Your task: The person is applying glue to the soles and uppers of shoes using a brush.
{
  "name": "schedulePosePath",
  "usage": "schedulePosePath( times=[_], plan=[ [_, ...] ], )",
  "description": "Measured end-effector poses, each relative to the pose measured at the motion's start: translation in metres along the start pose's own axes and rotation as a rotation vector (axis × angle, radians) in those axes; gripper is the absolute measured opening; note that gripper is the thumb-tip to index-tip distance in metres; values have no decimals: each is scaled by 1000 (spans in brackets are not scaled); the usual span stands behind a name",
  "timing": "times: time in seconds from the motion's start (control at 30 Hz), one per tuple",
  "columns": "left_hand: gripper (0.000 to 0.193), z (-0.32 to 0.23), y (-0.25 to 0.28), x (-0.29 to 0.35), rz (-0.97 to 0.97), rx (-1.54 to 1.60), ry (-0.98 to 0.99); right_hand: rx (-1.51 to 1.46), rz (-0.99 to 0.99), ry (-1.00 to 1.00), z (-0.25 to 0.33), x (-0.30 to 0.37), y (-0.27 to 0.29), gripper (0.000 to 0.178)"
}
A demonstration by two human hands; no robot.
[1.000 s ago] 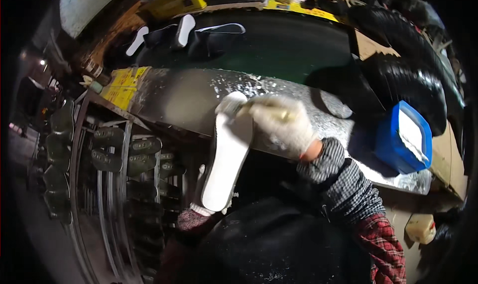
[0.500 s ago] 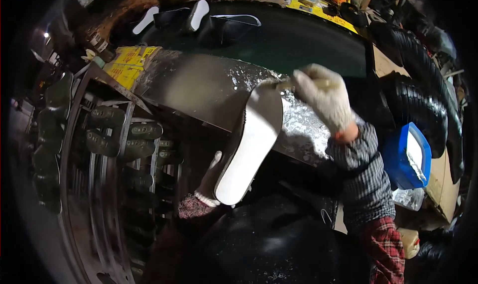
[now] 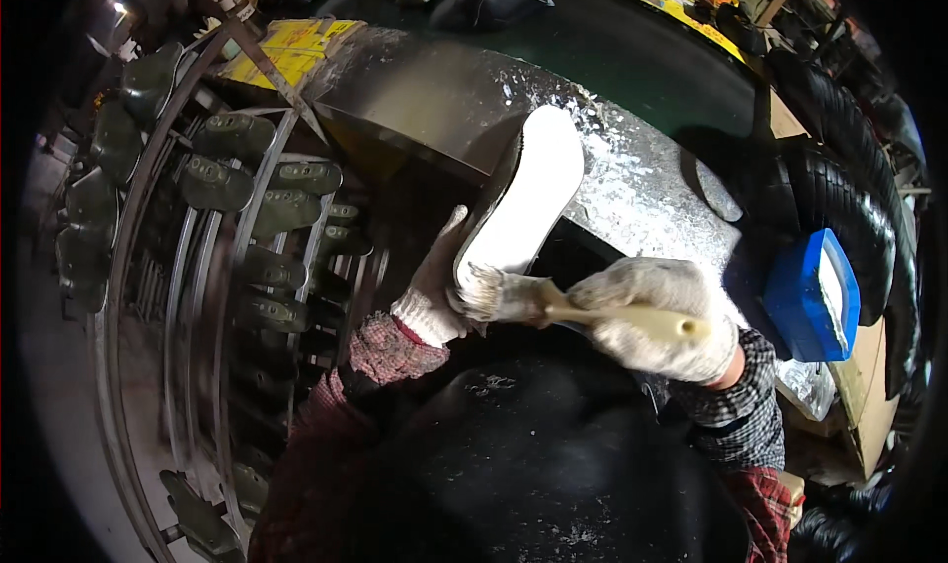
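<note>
A shoe with a white sole point(image 3: 533, 183) facing up is held in front of me, its toe end pointing away over the bench. My left hand point(image 3: 434, 286), in a pale knit glove, is closed round the heel end from below and the left; the sole and brush hide part of its fingers. In my gloved right hand point(image 3: 657, 316) is a flat brush point(image 3: 509, 298) with a pale handle, fingers wrapped round it. The bristles touch the heel end of the sole, close to my left hand.
A white-splattered metal bench point(image 3: 632, 193) lies beyond the shoe. On the right stands a blue tub point(image 3: 810, 301) with white stuff inside, near shiny black ribbed rolls point(image 3: 839, 202). Metal racks on the left carry several dark green shoe-shaped pieces point(image 3: 232, 136). White-soled shoes lie at the back.
My right hand has brought the brush from the toe end back to the heel end. The toe part, greyish before, now looks white. The whole view has shifted downward.
</note>
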State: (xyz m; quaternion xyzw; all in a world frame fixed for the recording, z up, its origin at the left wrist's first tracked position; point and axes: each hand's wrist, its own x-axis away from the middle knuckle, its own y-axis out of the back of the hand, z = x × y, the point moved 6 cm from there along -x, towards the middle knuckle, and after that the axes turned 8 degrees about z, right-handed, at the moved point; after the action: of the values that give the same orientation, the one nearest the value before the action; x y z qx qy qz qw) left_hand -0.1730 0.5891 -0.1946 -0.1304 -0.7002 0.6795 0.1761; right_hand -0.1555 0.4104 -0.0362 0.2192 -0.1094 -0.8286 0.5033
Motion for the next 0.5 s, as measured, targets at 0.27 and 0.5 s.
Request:
schedulePosePath(
  times=[0.27, 0.5],
  plan=[
    [62, -16, 38, 7, -103, -266, 62, -123, -113, -75, -27, 1, 7, 34],
    [74, -27, 41, 7, -6, -55, 250, -295, -609, -376, -137, 48, 99, 24]
  ],
)
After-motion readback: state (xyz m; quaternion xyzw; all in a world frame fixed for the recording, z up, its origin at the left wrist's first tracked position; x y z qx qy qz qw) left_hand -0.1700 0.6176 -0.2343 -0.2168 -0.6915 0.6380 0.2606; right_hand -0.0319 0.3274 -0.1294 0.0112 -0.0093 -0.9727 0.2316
